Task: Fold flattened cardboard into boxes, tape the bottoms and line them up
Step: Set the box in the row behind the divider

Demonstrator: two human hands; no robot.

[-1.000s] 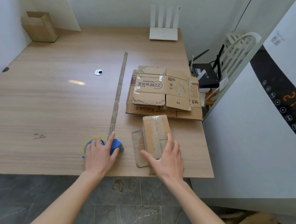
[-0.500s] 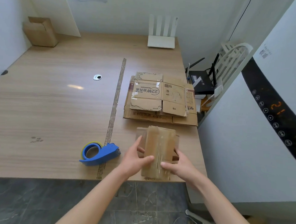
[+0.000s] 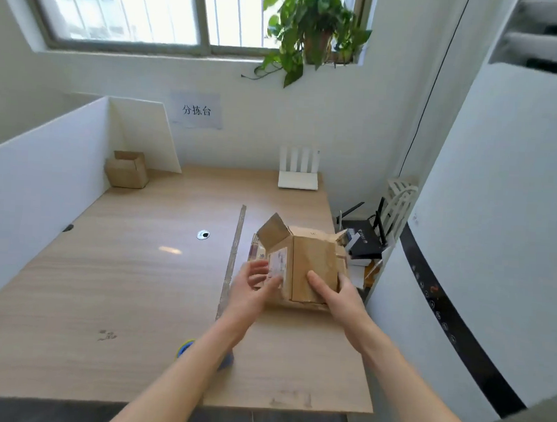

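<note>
Both hands hold a small cardboard box (image 3: 303, 263) above the desk's right edge: left hand (image 3: 254, 287) and right hand (image 3: 337, 294) grip its sides. It is squared open; flaps likely need folding next.

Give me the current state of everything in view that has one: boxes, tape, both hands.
Box in hands: opened into shape, held above the table, one end flap sticking up.
Left hand: fingers on the box's labelled side.
Right hand: gripping the box's other side.
Far box: formed, flaps open, standing in the table's far left corner.
Tape dispenser: lying on the table, mostly hidden by the left forearm.
</note>
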